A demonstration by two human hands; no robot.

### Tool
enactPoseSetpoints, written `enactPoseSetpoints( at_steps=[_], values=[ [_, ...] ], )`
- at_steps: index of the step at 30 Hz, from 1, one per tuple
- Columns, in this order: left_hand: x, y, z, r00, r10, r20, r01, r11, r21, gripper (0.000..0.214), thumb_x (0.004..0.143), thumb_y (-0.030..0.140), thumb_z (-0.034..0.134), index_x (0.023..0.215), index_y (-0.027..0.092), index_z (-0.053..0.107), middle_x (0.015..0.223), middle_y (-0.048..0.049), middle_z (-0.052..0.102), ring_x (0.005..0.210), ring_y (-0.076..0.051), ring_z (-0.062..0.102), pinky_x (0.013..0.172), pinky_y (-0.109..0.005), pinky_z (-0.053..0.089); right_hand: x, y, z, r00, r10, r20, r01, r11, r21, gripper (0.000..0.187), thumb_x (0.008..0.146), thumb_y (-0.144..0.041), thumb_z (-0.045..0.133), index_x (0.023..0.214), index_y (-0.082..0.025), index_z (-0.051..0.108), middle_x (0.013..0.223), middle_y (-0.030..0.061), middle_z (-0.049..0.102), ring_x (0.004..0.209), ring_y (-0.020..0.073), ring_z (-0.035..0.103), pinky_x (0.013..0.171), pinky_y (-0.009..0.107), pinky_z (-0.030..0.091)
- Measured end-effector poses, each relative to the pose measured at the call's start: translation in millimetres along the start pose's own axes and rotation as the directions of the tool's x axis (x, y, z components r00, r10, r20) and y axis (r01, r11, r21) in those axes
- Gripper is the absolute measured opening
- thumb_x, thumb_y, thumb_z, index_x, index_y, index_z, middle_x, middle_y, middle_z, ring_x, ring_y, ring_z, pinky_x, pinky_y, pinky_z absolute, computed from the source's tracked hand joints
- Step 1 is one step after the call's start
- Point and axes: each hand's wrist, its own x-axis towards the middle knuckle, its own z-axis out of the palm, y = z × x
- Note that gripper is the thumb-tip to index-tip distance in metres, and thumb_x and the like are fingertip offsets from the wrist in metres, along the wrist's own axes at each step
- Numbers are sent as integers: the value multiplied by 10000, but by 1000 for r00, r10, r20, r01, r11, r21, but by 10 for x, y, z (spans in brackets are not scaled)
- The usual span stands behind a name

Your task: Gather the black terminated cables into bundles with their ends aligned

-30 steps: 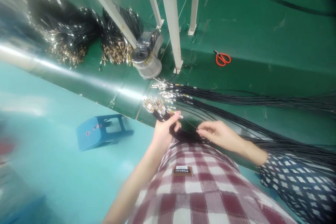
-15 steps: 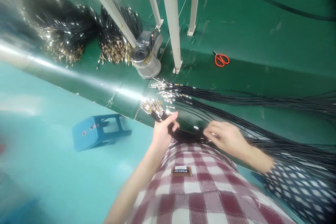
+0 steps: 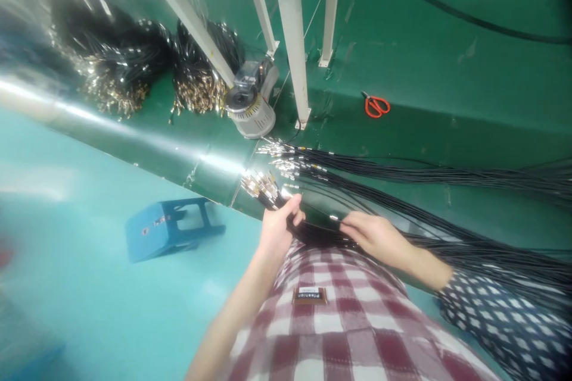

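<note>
My left hand (image 3: 277, 227) is closed round a bundle of thin black cables (image 3: 313, 231) whose gold and silver connector tips (image 3: 261, 184) fan out past my fingers over the table edge. My right hand (image 3: 373, 235) pinches a single black cable with a small silver tip (image 3: 333, 218), just right of the bundle. More black cables (image 3: 402, 172) with metal tips lie across the green table (image 3: 424, 71), trailing off to the right.
A grey round machine (image 3: 250, 104) stands by white frame legs (image 3: 292, 36). Heaps of black cables with gold ends (image 3: 134, 65) lie at the far left. Orange-handled scissors (image 3: 375, 105) rest on the table. A blue stool (image 3: 172, 227) lies tipped on the teal floor.
My right hand shifted right, then came back left toward the bundle with a single cable tip pinched. My left hand kept its grip on the bundle.
</note>
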Motion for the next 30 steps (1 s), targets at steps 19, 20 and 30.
enactPoseSetpoints(
  at_steps=[19,20,30],
  values=[
    [61,-3,-41,1000,-18,-16,17,997,-70,257,659,243,792,826,95,664,647,4,569,410,-21,395,514,-248,387,-116,296,-220,987,141,-79,-155,964,-214,164,853,-390,612,797,-253,682,916,10,695,716,169,624,621,282,425],
    [67,-4,-42,1000,-19,-16,18,997,-74,253,659,245,792,817,99,660,646,4,568,409,-21,394,513,-248,386,-116,290,-235,985,150,-83,-165,962,-218,159,836,-404,629,819,-254,681,950,11,693,703,167,621,615,284,426],
    [30,6,-93,995,-59,85,60,998,-15,225,700,278,766,835,121,678,725,-2,578,445,-39,439,510,-244,395,532,-244,91,998,-59,7,58,989,136,314,957,-321,432,830,-192,688,812,35,701,735,152,622,685,258,442]
  ],
)
